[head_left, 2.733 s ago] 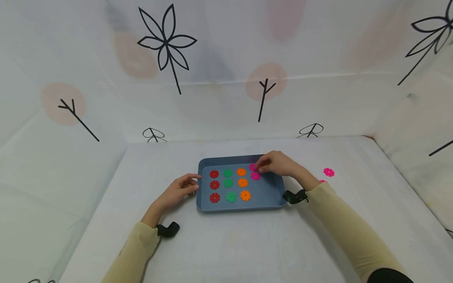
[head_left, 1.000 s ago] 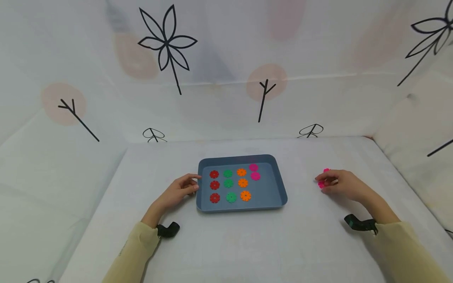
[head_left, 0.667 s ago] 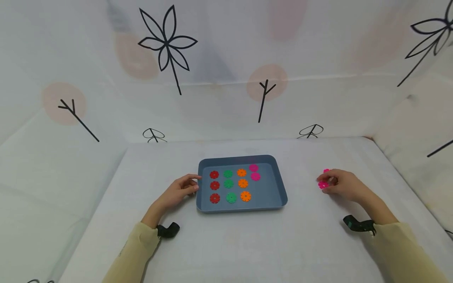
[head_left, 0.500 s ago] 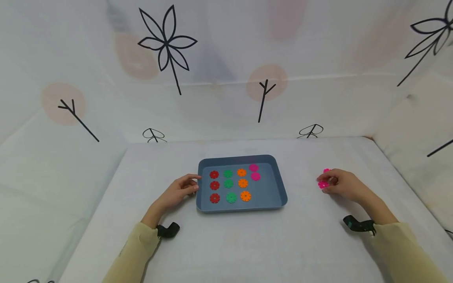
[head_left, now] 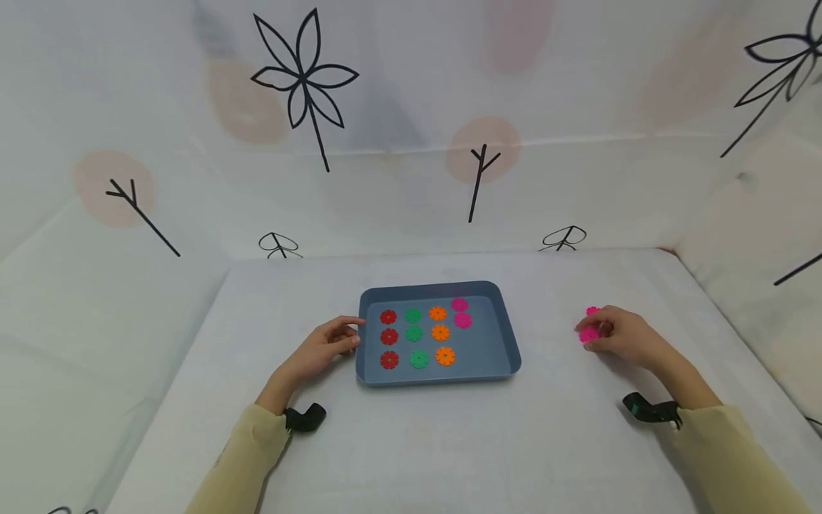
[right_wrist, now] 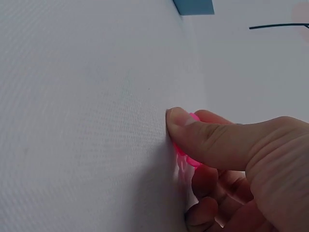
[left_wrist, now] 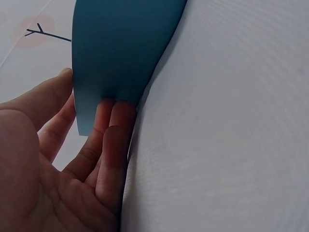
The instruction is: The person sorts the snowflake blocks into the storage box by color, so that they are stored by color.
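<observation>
A blue-grey tray lies mid-table. In it sit three red, three green and three orange flower-shaped discs in columns, plus two pink discs at upper right. My left hand touches the tray's left side; in the left wrist view, its fingers rest against the outer wall and the thumb meets the rim. Out on the right, my right hand pinches a pink flower disc between thumb and fingers, low over the cloth. The right wrist view shows this disc partly hidden by the thumb.
Another pink disc lies just beyond my right hand, partly covered by it. White cloth spreads over the table. A printed fabric wall rises behind the table and along both sides.
My right hand has left the tray's pink discs, moved right to the loose pink ones and taken hold of one. That disc has since shifted slightly right. My left hand stays put.
</observation>
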`<state>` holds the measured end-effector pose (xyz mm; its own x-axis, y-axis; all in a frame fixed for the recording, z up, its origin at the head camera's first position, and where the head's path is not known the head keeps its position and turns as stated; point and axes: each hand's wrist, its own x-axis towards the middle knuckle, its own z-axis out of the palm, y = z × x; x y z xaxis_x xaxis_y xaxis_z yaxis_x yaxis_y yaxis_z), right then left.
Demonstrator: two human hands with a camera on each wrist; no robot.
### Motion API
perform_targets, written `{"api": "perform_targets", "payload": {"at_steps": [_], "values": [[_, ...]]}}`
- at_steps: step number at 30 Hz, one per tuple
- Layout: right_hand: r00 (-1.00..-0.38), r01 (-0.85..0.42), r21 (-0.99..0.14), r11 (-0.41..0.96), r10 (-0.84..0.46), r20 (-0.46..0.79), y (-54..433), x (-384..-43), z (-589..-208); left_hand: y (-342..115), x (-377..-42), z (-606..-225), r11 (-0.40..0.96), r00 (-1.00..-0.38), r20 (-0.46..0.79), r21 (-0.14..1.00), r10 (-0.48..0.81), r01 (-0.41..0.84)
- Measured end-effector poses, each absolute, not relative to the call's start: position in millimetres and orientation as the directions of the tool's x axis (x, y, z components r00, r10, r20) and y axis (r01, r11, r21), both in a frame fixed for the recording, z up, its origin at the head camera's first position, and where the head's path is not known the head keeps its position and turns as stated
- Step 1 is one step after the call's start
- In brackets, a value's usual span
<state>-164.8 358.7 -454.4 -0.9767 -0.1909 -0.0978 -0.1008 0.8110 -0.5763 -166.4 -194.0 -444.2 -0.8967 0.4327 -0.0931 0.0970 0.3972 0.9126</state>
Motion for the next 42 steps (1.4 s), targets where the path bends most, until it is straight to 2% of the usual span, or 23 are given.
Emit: {"api": "perform_targets", "payload": {"at_steps": [23, 42], "values": [[-0.971, -0.068, -0.597, 0.799, -0.190, -0.144, 360.2, -165.8, -435.9, -193.8, -165.8, -442.4, 0.411, -0.896, -0.106, 0.907, 0.431, 0.091], [-0.962, -0.117, -0.593, 0.796, -0.238, -0.130, 338.6, -173.5, -422.1, -192.6, -164.9, -442.5, 0.408, -0.899, -0.096, 0.908, 0.428, 0.097]]}}
